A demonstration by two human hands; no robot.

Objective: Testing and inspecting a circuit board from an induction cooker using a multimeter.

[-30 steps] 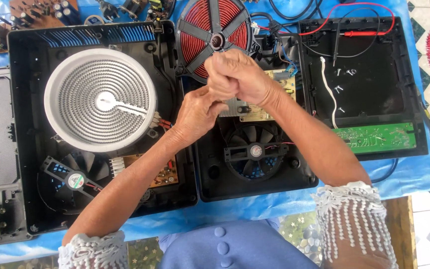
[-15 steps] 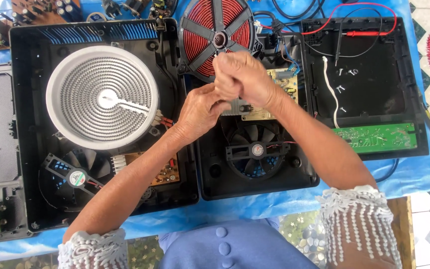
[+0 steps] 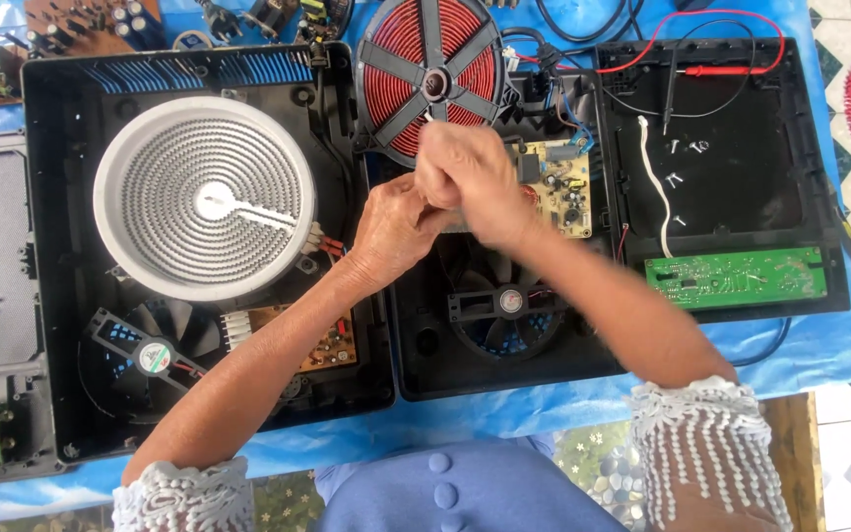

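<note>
We are in the middle of bench work on an opened induction cooker: both hands meet over the centre of the frame, above the middle black housing [image 3: 504, 374], and seem to be working some small part between them. What that part is we cannot tell (the fingers cover it, and the right hand is blurred). Only a sliver of something pale and flat shows under the knuckles.

Our left hand [image 3: 396, 227] comes in from the lower left, forearm laid across the corner of the left housing [image 3: 51, 246], fingers curled shut toward the right hand. Our right hand [image 3: 465, 182] comes from the lower right, wrist bent, fist closed and sitting just above the left one, the two touching.

Directly behind the hands, at the upper centre, the red copper coil [image 3: 430, 79] is tilted up out of its seat. Just right of the hands lies the yellow circuit board [image 3: 556, 187]; below them sits the cooling fan [image 3: 509, 305]. The white radiant heating element [image 3: 204, 202] fills the left housing.

We judge the next move calls for a steady, fine pinch, kept clear of the coil's leads and the board just beside it.
</note>
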